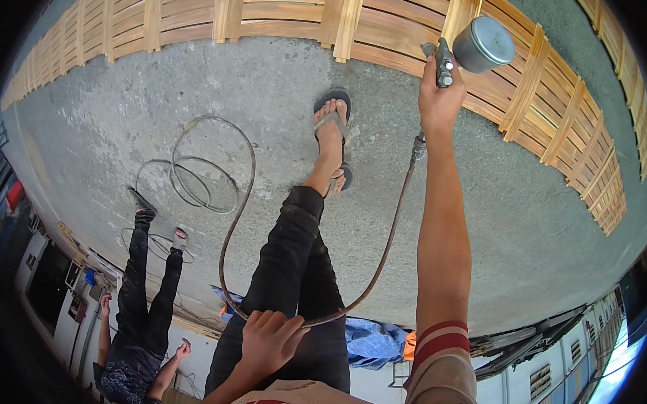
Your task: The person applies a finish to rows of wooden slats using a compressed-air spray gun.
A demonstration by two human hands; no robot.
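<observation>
Spray gun (448,62): grey metal body with a round grey cup (484,43) mounted at its far end, held out at arm's length over the row of slatted wooden panels (391,30) lying on the concrete floor (123,118). Long axis runs along the line of the forearm, cup end away from the person, toward the panels. Nozzle direction cannot be made out.

Right hand (438,102): fingers wrapped closed around the gun's handle; the handle sits inside the fist, with the body and cup standing clear beyond the knuckles. Trigger hidden by the fingers.

Air hose (391,235): leaves the underside of the grip, hangs in a curve back to the left hand (268,342), then loops in coils on the floor.

Left hand: fingers curled over the hose, resting on the black trousers at the thigh.

Also in view: the person's foot in a flip-flop (333,115); a second person (142,309) standing at the frame's edge, partly cut off.
</observation>
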